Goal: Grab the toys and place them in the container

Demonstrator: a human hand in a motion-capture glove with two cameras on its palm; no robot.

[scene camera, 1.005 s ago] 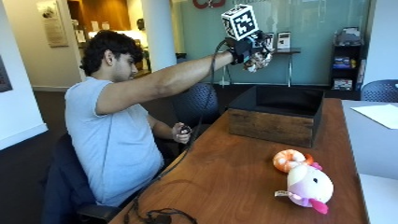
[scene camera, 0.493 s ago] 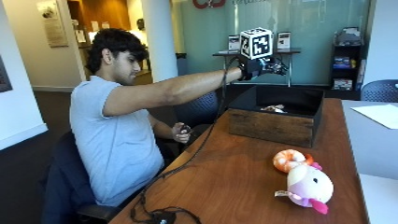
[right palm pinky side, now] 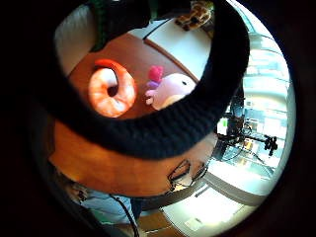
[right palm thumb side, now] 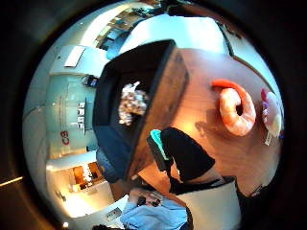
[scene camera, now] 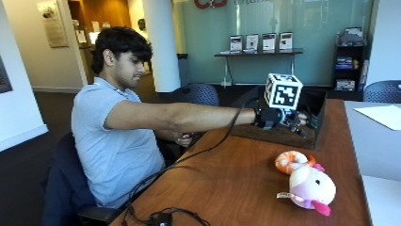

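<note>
Hovering my right hand (scene camera: 282,117) near the box (scene camera: 310,136), fingers unclear; shrimp (scene camera: 291,161) and plush (scene camera: 311,187) are lying on the desk (scene camera: 232,188); reaching hastily risks knocking one off.

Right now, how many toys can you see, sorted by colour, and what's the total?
Orange: 1, the shrimp on the table.
Pink and white: 1, the plush beside it.
Pale speckled: 1, a toy inside the box.
Total: 3.
</note>
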